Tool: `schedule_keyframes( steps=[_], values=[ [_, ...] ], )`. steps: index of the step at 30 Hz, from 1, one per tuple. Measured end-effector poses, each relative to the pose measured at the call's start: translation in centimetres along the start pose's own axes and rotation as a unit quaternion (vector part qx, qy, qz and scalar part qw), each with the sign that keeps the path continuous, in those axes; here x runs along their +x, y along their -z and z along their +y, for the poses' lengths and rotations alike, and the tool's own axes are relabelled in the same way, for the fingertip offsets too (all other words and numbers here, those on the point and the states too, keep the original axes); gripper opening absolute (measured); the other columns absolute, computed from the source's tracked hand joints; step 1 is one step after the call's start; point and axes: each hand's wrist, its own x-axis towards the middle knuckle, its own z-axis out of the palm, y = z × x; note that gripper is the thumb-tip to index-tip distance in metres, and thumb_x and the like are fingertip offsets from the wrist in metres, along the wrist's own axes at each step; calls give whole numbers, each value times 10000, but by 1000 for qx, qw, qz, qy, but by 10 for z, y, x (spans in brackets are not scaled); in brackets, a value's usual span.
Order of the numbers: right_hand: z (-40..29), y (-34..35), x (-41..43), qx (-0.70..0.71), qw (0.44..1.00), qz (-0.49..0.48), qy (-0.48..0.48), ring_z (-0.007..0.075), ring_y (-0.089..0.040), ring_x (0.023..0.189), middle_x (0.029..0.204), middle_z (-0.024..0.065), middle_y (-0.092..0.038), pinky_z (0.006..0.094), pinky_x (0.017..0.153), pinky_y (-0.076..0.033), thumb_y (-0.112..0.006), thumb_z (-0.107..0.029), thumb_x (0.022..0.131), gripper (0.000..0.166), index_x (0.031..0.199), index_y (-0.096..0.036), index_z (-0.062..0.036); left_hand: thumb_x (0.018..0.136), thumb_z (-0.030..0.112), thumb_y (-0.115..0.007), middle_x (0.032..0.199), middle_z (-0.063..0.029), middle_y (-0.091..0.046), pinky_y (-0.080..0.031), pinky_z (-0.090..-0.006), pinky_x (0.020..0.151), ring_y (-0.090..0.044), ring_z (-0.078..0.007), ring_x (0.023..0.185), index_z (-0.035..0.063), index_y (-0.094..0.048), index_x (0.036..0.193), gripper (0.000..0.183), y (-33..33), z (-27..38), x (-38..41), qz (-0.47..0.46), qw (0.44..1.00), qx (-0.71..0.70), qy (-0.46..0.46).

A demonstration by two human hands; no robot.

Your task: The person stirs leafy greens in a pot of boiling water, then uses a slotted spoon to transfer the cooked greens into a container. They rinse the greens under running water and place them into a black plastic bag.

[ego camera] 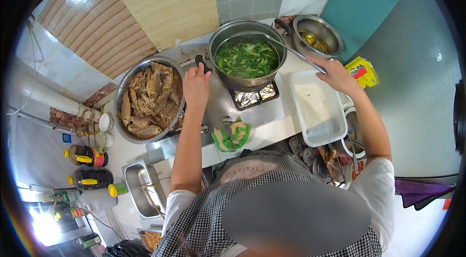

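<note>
A deep steel pot [251, 83] stands on the right burner, holding chopped leafy greens [247, 58] in liquid. My left hand [196, 87] is at the pot's left side, its fingers around the black side handle [199, 61]. In my right hand [336, 76] is the metal handle of a long kitchen utensil [296, 53], slanting down to the pot. The utensil's head is inside the rim over the greens, and its exact shape is hard to make out. A large steel basin of fried fish [151, 100] sits just left of my left hand.
Beside the stove is a white plastic tub [320, 111]; behind it stands a steel bowl of oil [320, 34]. A green-striped cloth [233, 136] lies at the counter's front. Sauce bottles [91, 179] and a rectangular steel pan [142, 187] are at left. A yellow packet [364, 71] is right.
</note>
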Motion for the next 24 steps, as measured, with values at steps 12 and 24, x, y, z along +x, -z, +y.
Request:
schedule_keyframes(
  steps=[12,24],
  values=[
    [29,-20,36,-48,995,23,86,340,-566,700,863,188,-594,399,692,-457,-561,-22,734,588,1276,-401,-185,738,282,-630,1113,-86,-530,-411,-355,808,-482,-244,975,45,-554,1085,428,7,2,4,-29,999,31,3],
    [26,-24,99,-347,934,-80,-12,310,-617,679,776,177,-602,422,586,-495,-406,-31,804,573,1338,-273,-192,796,335,-576,1041,-183,-555,-465,-421,706,-565,-356,841,30,-479,1140,470,2,-8,36,-77,980,-103,149]
  ],
)
